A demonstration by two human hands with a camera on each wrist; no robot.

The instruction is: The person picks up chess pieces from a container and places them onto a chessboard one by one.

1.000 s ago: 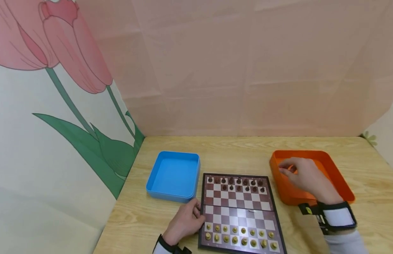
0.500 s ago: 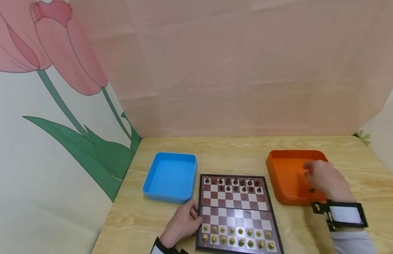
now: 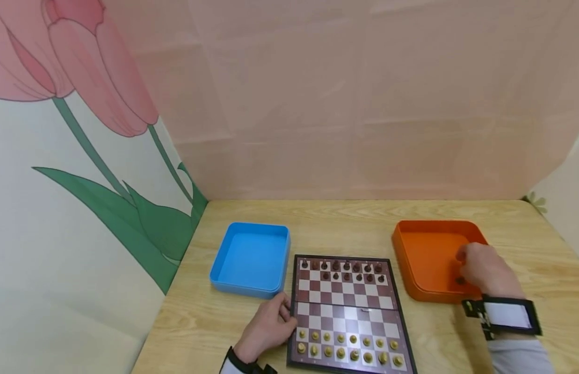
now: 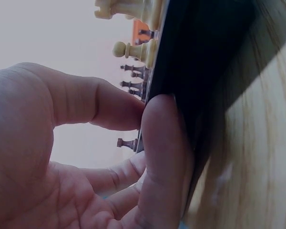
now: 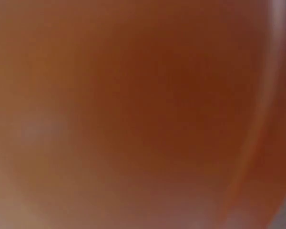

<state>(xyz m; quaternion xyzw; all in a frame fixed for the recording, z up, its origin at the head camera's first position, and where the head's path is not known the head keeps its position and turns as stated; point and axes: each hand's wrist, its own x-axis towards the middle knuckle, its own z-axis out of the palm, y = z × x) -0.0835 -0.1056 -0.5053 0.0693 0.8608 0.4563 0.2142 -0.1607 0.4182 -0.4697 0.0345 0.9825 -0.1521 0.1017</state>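
My left hand [image 3: 269,324] grips the left edge of a chessboard [image 3: 350,296]. In the left wrist view its thumb and a finger pinch that edge, close to a light pawn [image 4: 138,52] and a dark rook [image 4: 127,143]. My right hand [image 3: 488,267] reaches down into the orange tray [image 3: 404,270] near its right wall. A small dark chess piece [image 3: 460,280] shows on the tray floor beside it. I cannot tell what the right fingertips hold, as the hand's back covers them. Blurred orange fills the right wrist view.
Dark chess pieces [image 3: 347,266] stand in two rows at the board's far end, light ones [image 3: 341,353] in two rows at the near end. A blue tray [image 3: 250,291] sits left of the board. Walls of printed cloth rise behind and left of the wooden table [image 3: 345,228].
My right hand has moved right and lower within the orange tray, and the dark piece there has come into view. The left hand stays on the board's edge. The head view has shifted slightly.
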